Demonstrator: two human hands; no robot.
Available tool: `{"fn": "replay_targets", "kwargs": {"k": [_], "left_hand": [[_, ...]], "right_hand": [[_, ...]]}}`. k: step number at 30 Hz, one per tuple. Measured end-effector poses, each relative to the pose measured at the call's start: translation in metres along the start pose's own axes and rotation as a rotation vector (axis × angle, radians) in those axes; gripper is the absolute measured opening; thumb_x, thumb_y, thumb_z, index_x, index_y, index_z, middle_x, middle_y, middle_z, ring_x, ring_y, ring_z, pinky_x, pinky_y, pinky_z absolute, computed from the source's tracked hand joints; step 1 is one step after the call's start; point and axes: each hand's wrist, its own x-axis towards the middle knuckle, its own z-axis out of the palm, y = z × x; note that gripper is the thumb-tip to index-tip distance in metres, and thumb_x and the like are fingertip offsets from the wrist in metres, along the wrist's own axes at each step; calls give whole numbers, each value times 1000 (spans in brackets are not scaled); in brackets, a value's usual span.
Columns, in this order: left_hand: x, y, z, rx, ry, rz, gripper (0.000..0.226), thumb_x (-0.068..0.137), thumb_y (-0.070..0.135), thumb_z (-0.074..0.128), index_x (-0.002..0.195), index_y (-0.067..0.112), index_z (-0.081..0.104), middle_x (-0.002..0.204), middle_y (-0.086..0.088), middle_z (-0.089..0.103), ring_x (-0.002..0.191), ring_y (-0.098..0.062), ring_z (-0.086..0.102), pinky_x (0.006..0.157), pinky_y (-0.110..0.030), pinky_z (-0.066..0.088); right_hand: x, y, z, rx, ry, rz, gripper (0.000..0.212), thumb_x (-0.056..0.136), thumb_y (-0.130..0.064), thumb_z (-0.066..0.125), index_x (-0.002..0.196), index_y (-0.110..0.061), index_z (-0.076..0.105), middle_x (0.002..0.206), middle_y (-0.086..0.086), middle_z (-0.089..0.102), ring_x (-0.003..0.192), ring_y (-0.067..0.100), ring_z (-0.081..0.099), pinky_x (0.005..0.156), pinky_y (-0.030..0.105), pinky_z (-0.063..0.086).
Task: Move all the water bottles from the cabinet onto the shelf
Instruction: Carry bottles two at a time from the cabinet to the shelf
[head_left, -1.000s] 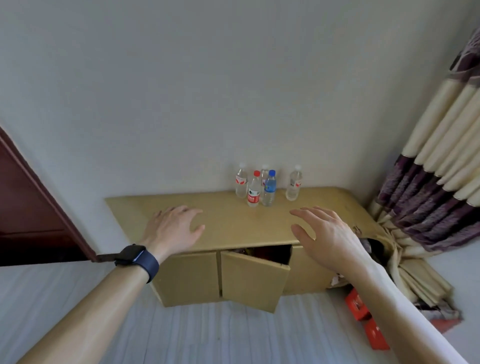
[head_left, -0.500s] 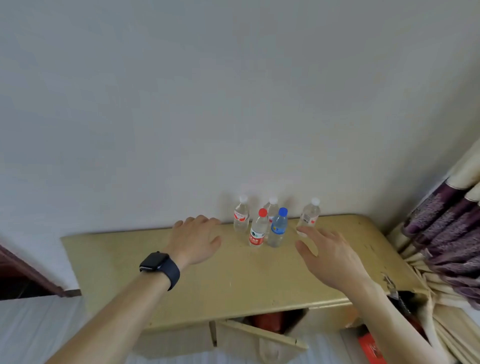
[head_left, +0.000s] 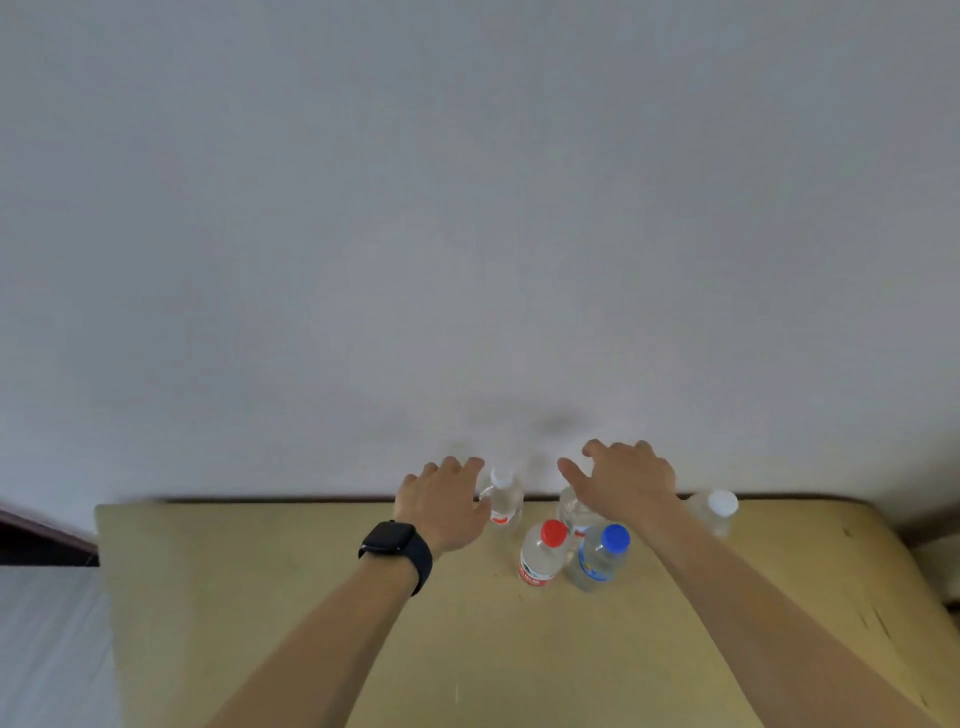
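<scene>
Several clear water bottles stand near the wall on the yellow cabinet top (head_left: 291, 613). My left hand (head_left: 441, 504), fingers apart, is right beside a white-capped bottle (head_left: 503, 500) on its left. My right hand (head_left: 626, 480) hovers open over another clear bottle (head_left: 574, 512), hiding its cap. In front stand a red-capped bottle (head_left: 543, 553) and a blue-capped bottle (head_left: 600, 558). A further white-capped bottle (head_left: 716, 512) stands to the right of my right forearm. I cannot tell whether either hand touches a bottle. No shelf is in view.
A plain white wall (head_left: 467, 234) rises directly behind the cabinet. A dark red door edge (head_left: 36, 535) shows at the far left, with pale floor (head_left: 47, 649) below it. A black watch (head_left: 397, 545) is on my left wrist.
I have come closer to the cabinet and look down on its top. Both hands have reached forward to the back bottles. The cabinet's doors and the curtain have left the view.
</scene>
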Motion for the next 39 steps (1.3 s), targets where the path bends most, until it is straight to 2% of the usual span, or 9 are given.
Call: {"fn": "replay_targets", "kwargs": {"k": [6,13,18,23,26,30,35,37,39], "left_hand": [[62,22,28,78,-70,21,44,100,49,31,141,34,36,125,-3,55,109,-25,54,81,-36,40],[77,29,54,229,3,33,47,104,50,22,137,17,31,111,-4,53,84,-24,61,60,-33,36],[75,23,54,207,-13,40,46,104,48,23,136,15,28,89,-2,47,54,-20,46,48,-29,33],[82,16,55,257,-32,160,45,105,44,24,137,12,26,101,-5,59,72,-23,65,51,-28,36],[81,2,54,288,-7,224,45,106,43,23,137,11,27,100,-4,61,65,-22,61,46,-27,27],[69,-27,50,266,5,289,44,104,43,23,137,14,28,90,0,50,49,-17,35,45,-28,23],[50,-44,12,298,163,464,31,103,41,32,115,14,43,67,3,31,42,-16,29,41,-28,21],[40,-40,-18,300,278,549,26,100,41,43,102,16,48,63,4,34,41,-19,32,40,-25,17],[26,-32,-50,292,352,654,24,101,41,37,103,18,45,72,3,46,52,-22,44,43,-28,24]], "right_hand": [[54,-4,47,-183,-90,-27,45,101,-52,28,114,-17,53,80,-3,54,79,20,54,62,32,33],[63,-4,57,-146,-42,6,36,97,-52,38,90,-18,44,63,-6,46,70,20,52,56,31,31],[65,-4,58,-154,-34,29,46,95,-59,39,105,-15,49,66,-4,44,72,22,52,61,32,37],[53,0,45,-175,30,49,43,102,-51,32,120,-14,45,74,-1,51,73,24,52,63,33,37],[24,-5,28,-184,119,93,43,103,-49,29,127,-14,39,80,2,58,77,27,59,60,33,37],[-31,-6,-3,-84,315,195,46,101,-54,29,121,-15,39,87,1,67,77,28,66,55,33,38],[-108,-12,-49,53,705,330,35,99,-50,44,99,-15,48,78,0,69,64,29,65,48,29,34],[-141,-15,-65,78,804,368,34,98,-48,47,98,-14,50,76,-1,69,63,30,65,49,29,33],[-173,-17,-75,92,875,390,32,98,-47,47,97,-15,49,73,-1,69,62,31,65,50,30,37]]}}
